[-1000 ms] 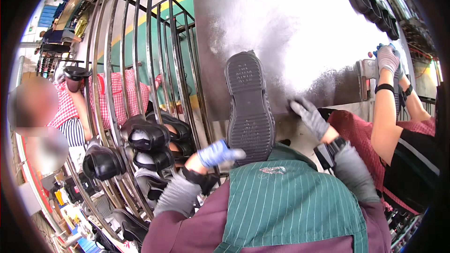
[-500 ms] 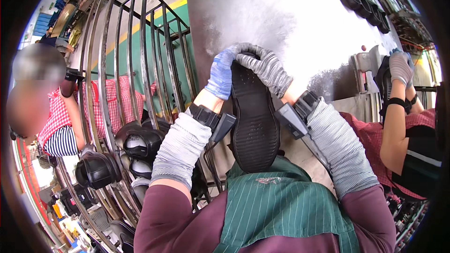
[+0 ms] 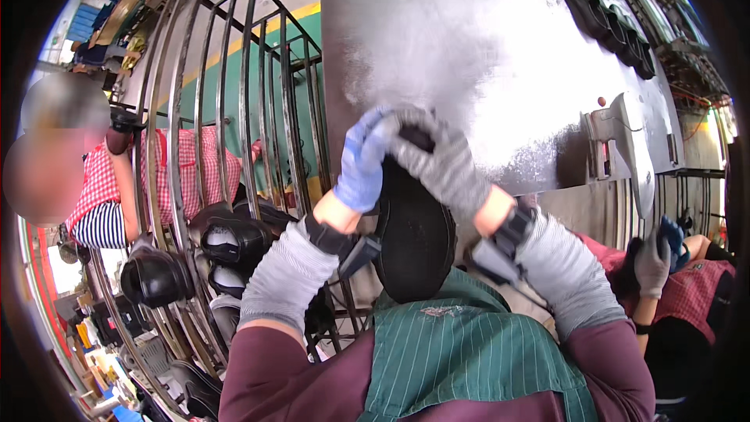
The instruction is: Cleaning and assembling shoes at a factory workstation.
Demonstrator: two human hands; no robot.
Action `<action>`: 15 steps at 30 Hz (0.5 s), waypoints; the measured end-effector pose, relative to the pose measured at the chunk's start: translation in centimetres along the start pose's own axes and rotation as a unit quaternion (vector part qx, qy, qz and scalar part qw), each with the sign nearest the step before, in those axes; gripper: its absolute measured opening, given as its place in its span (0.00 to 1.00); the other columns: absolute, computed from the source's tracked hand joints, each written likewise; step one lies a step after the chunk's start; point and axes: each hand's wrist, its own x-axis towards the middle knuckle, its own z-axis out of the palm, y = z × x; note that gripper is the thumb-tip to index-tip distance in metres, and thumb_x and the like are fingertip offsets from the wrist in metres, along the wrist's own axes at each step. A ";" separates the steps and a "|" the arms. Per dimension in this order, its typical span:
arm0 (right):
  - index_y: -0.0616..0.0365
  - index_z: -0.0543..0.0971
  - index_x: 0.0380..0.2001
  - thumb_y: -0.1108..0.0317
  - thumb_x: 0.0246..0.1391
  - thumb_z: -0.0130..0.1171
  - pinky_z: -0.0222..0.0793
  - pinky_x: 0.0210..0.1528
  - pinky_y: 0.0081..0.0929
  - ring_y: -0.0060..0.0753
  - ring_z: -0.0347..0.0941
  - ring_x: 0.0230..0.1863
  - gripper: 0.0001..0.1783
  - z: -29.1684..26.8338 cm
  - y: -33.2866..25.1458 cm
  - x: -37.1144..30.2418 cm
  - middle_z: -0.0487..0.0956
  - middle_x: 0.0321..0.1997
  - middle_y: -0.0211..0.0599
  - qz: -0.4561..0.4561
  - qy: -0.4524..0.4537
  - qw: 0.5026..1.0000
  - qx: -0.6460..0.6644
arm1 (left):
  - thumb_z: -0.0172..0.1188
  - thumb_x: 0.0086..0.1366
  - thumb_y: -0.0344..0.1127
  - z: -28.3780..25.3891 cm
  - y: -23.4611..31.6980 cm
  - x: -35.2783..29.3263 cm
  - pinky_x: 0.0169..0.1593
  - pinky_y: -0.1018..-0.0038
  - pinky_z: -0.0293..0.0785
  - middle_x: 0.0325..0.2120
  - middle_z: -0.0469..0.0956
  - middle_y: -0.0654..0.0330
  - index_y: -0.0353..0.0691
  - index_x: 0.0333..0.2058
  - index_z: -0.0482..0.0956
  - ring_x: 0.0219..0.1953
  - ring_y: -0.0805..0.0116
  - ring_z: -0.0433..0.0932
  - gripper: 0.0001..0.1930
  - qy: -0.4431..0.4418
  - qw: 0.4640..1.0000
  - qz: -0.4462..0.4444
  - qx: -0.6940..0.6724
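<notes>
A black shoe (image 3: 416,227) is upright before my chest, its dark sole turned toward me and its lower end against my green striped apron (image 3: 461,352). My left hand (image 3: 364,158), in a blue glove, is closed on the left side of its far end. My right hand (image 3: 442,162), in a grey knitted glove, wraps the same end from the right, and the fingers of both hands meet at the top. Parts of the far end are covered by the gloves. Blur softens the sole's detail.
Ahead stands a worn metal tabletop (image 3: 437,39) with a row of black shoes (image 3: 609,27) at its far right. To the left is a metal rack (image 3: 211,86) carrying black shoes (image 3: 156,275). A co-worker (image 3: 183,180) is beyond it; another person's gloved hand (image 3: 652,266) is at right.
My hands and the shoe's far end have come down and nearer to me, with both hands still on it. The co-worker's hands at right have moved lower.
</notes>
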 end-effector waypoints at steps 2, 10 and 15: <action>0.58 0.74 0.47 0.64 0.52 0.63 0.70 0.49 0.30 0.36 0.74 0.46 0.20 0.3 0.4 -1.9 0.77 0.45 0.42 -0.096 -0.008 0.995 -0.003 | 0.44 0.67 0.39 0.1 0.5 -1.5 0.53 0.75 0.66 0.42 0.76 0.54 0.31 0.49 0.70 0.47 0.67 0.72 0.19 -0.066 0.994 -0.009 -0.086; 0.67 0.68 0.49 0.41 0.50 0.59 0.64 0.52 0.43 0.55 0.71 0.47 0.38 1.1 3.1 -4.0 0.74 0.43 0.58 0.089 0.170 0.961 -0.199 | 0.59 0.62 0.47 1.1 -4.7 -7.0 0.47 0.67 0.72 0.39 0.77 0.54 0.35 0.48 0.69 0.41 0.65 0.76 0.24 0.199 0.951 -0.055 0.229; 0.67 0.69 0.45 0.43 0.55 0.54 0.68 0.45 0.40 0.51 0.75 0.41 0.33 0.1 2.9 -3.9 0.78 0.37 0.54 0.061 0.132 0.964 -0.221 | 0.57 0.62 0.56 1.5 -3.3 -5.9 0.38 0.67 0.70 0.26 0.78 0.54 0.30 0.37 0.75 0.30 0.65 0.74 0.27 0.205 0.948 -0.074 0.233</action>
